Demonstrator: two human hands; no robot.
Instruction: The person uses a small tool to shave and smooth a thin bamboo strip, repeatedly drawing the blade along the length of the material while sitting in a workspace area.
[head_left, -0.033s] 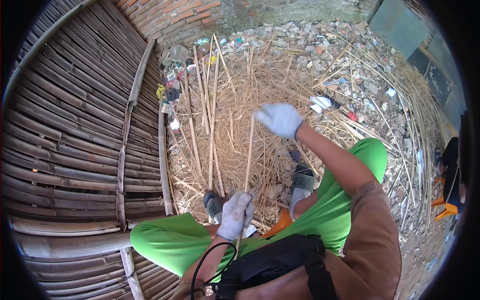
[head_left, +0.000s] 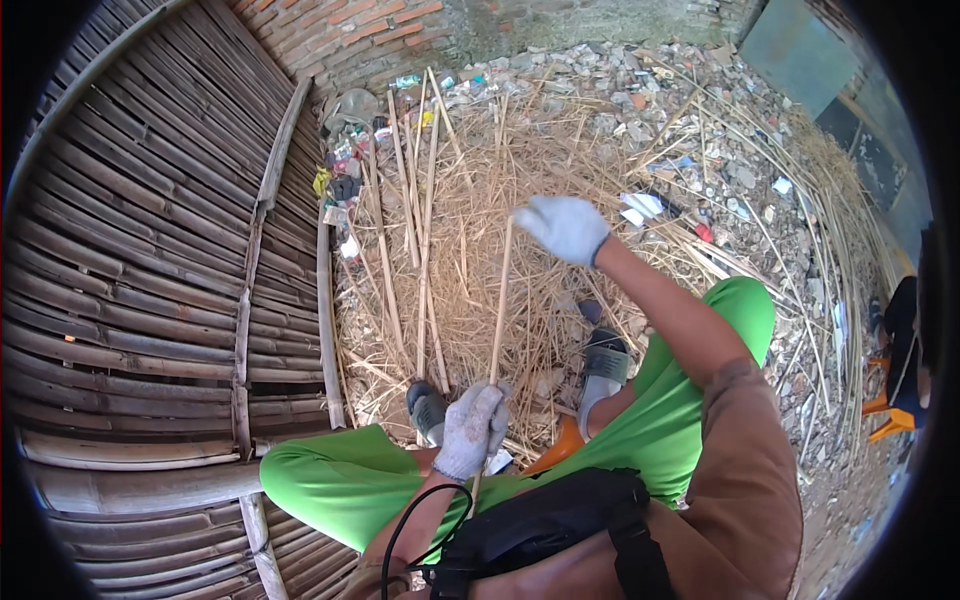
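Note:
I sit in green trousers with both hands in white work gloves. My left hand [head_left: 472, 430] is closed around the lower part of a thin pale bamboo strip [head_left: 500, 300], just above my knees. My right hand [head_left: 565, 228] is stretched forward and pinches the strip's upper end. The strip runs almost straight between the two hands, over the straw-covered ground. Its bottom end is hidden behind my left hand.
A large woven bamboo panel [head_left: 150, 250] fills the left. Longer bamboo poles [head_left: 425, 200] lie on dry straw ahead, with litter and rubble by a brick wall [head_left: 370, 30]. A black bag [head_left: 540, 530] hangs at my lap. Another person [head_left: 905, 340] sits at the right edge.

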